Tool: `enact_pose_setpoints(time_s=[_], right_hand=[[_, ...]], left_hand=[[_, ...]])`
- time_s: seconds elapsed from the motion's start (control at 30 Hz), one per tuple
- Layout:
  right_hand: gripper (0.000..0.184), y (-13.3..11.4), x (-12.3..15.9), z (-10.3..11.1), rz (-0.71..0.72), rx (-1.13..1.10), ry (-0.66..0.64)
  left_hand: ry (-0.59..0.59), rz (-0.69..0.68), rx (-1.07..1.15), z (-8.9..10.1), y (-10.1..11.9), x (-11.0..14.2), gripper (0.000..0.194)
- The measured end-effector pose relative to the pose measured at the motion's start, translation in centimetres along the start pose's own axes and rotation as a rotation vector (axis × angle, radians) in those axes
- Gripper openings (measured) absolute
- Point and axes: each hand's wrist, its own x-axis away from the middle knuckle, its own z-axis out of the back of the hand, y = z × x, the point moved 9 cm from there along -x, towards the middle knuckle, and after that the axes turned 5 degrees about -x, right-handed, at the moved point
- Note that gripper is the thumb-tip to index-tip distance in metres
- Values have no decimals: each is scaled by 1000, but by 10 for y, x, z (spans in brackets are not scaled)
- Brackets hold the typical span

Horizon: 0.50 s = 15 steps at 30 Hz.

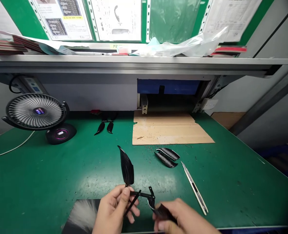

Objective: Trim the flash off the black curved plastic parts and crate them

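Note:
My left hand (pixel 113 208) pinches a thin black plastic runner (pixel 145 195) near the front edge of the bench. A glossy black leaf-shaped part (pixel 126 167) stands upright from the runner, just above my left thumb. My right hand (pixel 180 216) is closed around a second black leaf-shaped part (pixel 163 212) at the runner's right end; a pale edge shows where the two meet. Two loose curved black parts (pixel 167 157) lie side by side beyond my hands. To their right rests a white utility knife (pixel 194 188), its blade end pointing away from me.
A small round fan (pixel 36 112) stands at the left. More black parts on a runner (pixel 106 125) lie at the back. A cardboard sheet (pixel 170 130) extends from an opening under the shelf (pixel 124 60). Dark crumbs dot the green bench (pixel 85 162). A dark furry piece (pixel 82 214) lies front left.

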Motion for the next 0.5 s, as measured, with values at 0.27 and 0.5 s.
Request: enact_pose_setpoints(time_s=[0.27,0.5], right_hand=[[38,-34,-10,-6,393,972,-65],[9,-33,-13,26,299,2,271]], left_hand=[[-43,101,82,4,-25,-9,34],[-223,15,-107,2,0,7,35]])
